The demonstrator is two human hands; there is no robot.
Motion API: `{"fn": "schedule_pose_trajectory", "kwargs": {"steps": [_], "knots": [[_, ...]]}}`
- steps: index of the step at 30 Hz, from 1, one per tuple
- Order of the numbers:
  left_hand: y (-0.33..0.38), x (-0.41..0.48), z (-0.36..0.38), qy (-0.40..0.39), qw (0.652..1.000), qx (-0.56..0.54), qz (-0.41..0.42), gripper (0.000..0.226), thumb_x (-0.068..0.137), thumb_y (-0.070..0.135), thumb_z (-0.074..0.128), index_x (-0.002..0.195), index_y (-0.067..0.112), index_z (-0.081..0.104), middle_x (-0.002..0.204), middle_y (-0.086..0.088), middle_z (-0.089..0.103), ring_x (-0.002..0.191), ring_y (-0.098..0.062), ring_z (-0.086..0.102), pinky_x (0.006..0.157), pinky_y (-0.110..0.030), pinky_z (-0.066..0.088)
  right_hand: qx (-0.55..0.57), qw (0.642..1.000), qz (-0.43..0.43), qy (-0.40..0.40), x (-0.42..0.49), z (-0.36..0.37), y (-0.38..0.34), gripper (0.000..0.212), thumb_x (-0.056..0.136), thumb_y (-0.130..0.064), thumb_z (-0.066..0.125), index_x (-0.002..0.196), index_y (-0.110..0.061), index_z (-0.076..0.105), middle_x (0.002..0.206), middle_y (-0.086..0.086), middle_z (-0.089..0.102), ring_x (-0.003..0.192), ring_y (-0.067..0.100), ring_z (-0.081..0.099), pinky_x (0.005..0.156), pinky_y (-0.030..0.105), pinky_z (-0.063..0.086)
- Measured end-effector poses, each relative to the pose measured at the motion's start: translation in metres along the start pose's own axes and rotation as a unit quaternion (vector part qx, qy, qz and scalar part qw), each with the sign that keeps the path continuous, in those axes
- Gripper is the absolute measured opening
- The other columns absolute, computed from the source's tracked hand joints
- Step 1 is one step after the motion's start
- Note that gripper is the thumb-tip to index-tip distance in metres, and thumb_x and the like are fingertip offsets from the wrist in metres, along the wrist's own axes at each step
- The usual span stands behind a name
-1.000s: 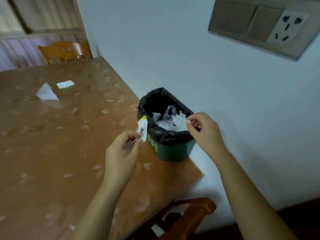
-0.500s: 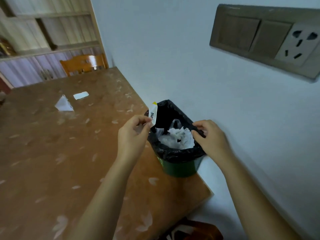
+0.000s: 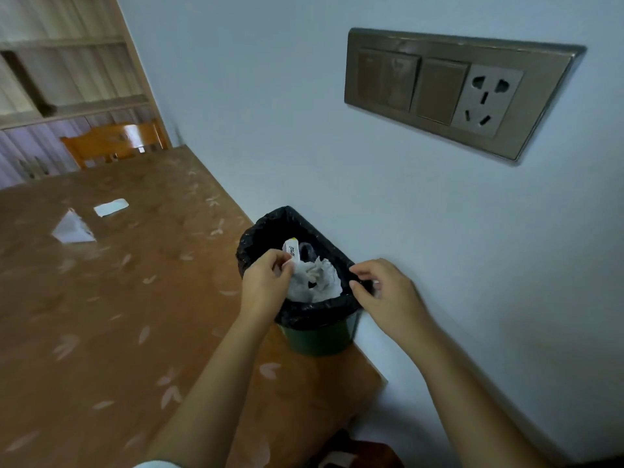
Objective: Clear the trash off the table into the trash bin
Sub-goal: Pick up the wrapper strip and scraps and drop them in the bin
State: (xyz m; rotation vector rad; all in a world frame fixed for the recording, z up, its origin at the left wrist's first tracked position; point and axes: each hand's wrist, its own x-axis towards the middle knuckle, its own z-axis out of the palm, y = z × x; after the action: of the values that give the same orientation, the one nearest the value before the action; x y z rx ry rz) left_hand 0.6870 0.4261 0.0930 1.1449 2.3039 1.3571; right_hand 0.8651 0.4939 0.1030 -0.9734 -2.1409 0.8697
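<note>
A small green trash bin (image 3: 317, 339) with a black liner stands at the table's right edge by the wall, with crumpled white tissue (image 3: 315, 282) inside. My left hand (image 3: 266, 285) is over the bin's left rim, pinching a small white wrapper (image 3: 292, 250) with a yellow tip and black print above the opening. My right hand (image 3: 385, 297) rests at the bin's right rim, fingers curled by the liner, with nothing visibly in them. Two white scraps lie far left on the table: a triangular paper (image 3: 72, 228) and a flat rectangular paper (image 3: 111, 207).
The brown table (image 3: 101, 315) with a leaf pattern runs along a pale wall. A wooden chair (image 3: 114, 143) stands at its far end, shelves behind. A switch and socket panel (image 3: 449, 92) is on the wall. Another chair's top (image 3: 354, 454) shows below the near edge.
My left hand carried the wrapper rightward from beside the bin to over its opening. My right hand slid along the right rim toward the near side. The view shifted downward.
</note>
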Motion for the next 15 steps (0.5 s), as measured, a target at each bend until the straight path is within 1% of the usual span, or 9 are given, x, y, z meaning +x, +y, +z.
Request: {"fn": "schedule_pose_trajectory", "kwargs": {"steps": [2,3,5,6,7,9,11,13,15], "knots": [[-0.003,-0.002,0.002,-0.027,1.000,0.009,-0.002,0.023,0.089,0.025,0.055,0.110,0.016,0.061,0.097,0.005,0.062,0.075,0.000,0.054,0.060,-0.012,0.041,-0.009,1.000,0.000,-0.005,-0.002,0.001,0.000,0.018,0.082,-0.014,0.060,0.099,-0.019,0.062,0.099,-0.002,0.061,0.091,0.008,0.057,0.072,-0.001,0.036],[-0.002,-0.004,0.002,-0.037,0.999,0.015,0.005,0.027,0.090,0.027,0.055,0.114,0.016,0.060,0.103,0.003,0.062,0.081,-0.002,0.055,0.066,-0.013,0.043,-0.015,1.000,-0.003,-0.006,-0.003,0.001,0.000,0.018,0.082,-0.013,0.060,0.099,-0.019,0.062,0.099,-0.002,0.061,0.091,0.008,0.057,0.072,-0.002,0.036],[0.000,-0.011,-0.001,-0.049,0.998,0.040,0.026,0.034,0.090,0.028,0.054,0.121,0.015,0.056,0.116,-0.001,0.061,0.102,-0.012,0.055,0.083,-0.023,0.044,-0.028,0.999,-0.012,-0.012,-0.005,0.002,-0.001,0.019,0.082,-0.014,0.060,0.100,-0.018,0.062,0.098,-0.002,0.060,0.090,0.008,0.056,0.072,-0.002,0.035],[0.000,-0.015,-0.003,-0.051,0.996,0.055,0.039,0.036,0.090,0.029,0.054,0.122,0.014,0.054,0.121,-0.002,0.059,0.110,-0.015,0.052,0.089,-0.026,0.042,-0.034,0.999,-0.018,-0.018,-0.006,0.002,-0.003,0.019,0.083,-0.014,0.059,0.101,-0.018,0.062,0.098,-0.003,0.060,0.090,0.008,0.055,0.072,-0.003,0.034],[-0.001,-0.021,-0.005,-0.051,0.995,0.073,0.054,0.036,0.090,0.029,0.054,0.123,0.013,0.054,0.122,-0.002,0.057,0.114,-0.016,0.050,0.090,-0.026,0.041,-0.040,0.999,-0.027,-0.023,-0.007,0.003,-0.004,0.019,0.083,-0.015,0.059,0.102,-0.017,0.062,0.098,-0.004,0.059,0.090,0.007,0.053,0.072,-0.003,0.033],[-0.007,-0.034,-0.010,-0.039,0.989,0.114,0.083,0.034,0.089,0.028,0.055,0.120,0.014,0.055,0.120,-0.002,0.057,0.112,-0.017,0.051,0.085,-0.022,0.039,-0.051,0.997,-0.049,-0.031,-0.010,0.006,-0.008,0.020,0.084,-0.015,0.058,0.103,-0.016,0.061,0.099,-0.004,0.058,0.091,0.006,0.052,0.072,-0.002,0.033],[-0.014,-0.050,-0.016,-0.016,0.983,0.156,0.095,0.029,0.088,0.025,0.057,0.114,0.013,0.059,0.114,-0.002,0.058,0.107,-0.019,0.053,0.082,-0.021,0.039,-0.053,0.995,-0.073,-0.039,-0.013,0.010,-0.012,0.019,0.084,-0.015,0.058,0.103,-0.015,0.061,0.101,-0.003,0.059,0.092,0.006,0.051,0.072,-0.001,0.033],[-0.023,-0.071,-0.024,0.007,0.978,0.186,0.090,0.027,0.085,0.021,0.060,0.110,0.010,0.061,0.111,-0.005,0.061,0.105,-0.022,0.055,0.086,-0.030,0.042,-0.045,0.992,-0.099,-0.056,-0.017,0.017,-0.017,0.019,0.084,-0.015,0.059,0.102,-0.014,0.061,0.101,-0.001,0.059,0.094,0.008,0.053,0.075,0.002,0.034],[-0.031,-0.094,-0.033,0.028,0.975,0.206,0.080,0.027,0.083,0.020,0.063,0.108,0.009,0.063,0.110,-0.007,0.062,0.103,-0.026,0.057,0.086,-0.035,0.045,-0.033,0.988,-0.124,-0.082,-0.021,0.026,-0.023,0.019,0.085,-0.016,0.058,0.104,-0.013,0.061,0.102,-0.001,0.059,0.096,0.008,0.054,0.078,0.006,0.036]]}}
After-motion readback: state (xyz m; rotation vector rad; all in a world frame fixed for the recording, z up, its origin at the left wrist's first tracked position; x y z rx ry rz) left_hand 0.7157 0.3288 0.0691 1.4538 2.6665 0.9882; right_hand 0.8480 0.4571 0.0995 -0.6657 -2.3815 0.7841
